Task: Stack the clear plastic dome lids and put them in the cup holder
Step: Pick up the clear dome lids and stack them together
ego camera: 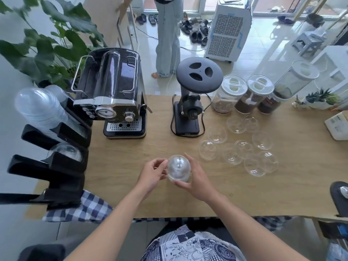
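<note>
Wooden bench [131, 166], pale grain; glossy tiled floor [254, 59] beyond. Nine loose clear dome lids [261, 140] clustered toward right end. Lid stack [178, 168] near front edge, centre, left hand [153, 175] and right hand [195, 180] fingers grasping it. Black cup holder [56, 166] at left end. Three jars [253, 95] along back edge.

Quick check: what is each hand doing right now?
Left hand: closed on the stack of dome lids.
Right hand: closed on the same stack.
</note>
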`<control>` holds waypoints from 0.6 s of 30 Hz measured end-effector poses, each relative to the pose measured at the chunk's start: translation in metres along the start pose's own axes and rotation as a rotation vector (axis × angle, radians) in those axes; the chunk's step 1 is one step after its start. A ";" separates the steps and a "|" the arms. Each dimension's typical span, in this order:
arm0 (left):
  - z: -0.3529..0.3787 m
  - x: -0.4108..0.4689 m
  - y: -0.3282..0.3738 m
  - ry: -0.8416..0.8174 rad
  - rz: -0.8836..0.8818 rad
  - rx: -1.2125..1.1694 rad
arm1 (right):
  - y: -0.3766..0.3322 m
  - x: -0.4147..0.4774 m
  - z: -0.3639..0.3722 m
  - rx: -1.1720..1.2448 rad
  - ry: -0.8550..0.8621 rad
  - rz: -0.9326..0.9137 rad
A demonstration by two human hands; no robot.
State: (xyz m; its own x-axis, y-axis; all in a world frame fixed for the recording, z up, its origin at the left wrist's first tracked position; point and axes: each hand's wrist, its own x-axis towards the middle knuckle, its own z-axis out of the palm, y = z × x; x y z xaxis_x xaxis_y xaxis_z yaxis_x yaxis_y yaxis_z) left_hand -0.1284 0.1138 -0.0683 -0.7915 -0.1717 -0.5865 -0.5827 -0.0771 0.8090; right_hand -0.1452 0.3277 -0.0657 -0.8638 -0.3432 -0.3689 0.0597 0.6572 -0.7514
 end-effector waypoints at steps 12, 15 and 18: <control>0.019 -0.017 -0.004 0.084 -0.254 0.103 | 0.002 0.015 -0.017 -0.041 -0.182 -0.025; 0.024 -0.019 -0.009 0.099 -0.328 0.058 | 0.003 0.015 -0.030 0.072 -0.245 0.070; 0.032 -0.020 -0.011 0.114 -0.343 0.035 | 0.001 0.017 -0.045 0.244 -0.284 0.271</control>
State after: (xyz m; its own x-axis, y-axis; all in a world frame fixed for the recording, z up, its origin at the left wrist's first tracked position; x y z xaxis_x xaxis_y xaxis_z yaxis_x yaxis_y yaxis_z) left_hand -0.1125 0.1493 -0.0668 -0.5245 -0.2500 -0.8139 -0.8184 -0.1155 0.5629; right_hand -0.1820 0.3527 -0.0477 -0.6315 -0.3733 -0.6796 0.4100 0.5832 -0.7013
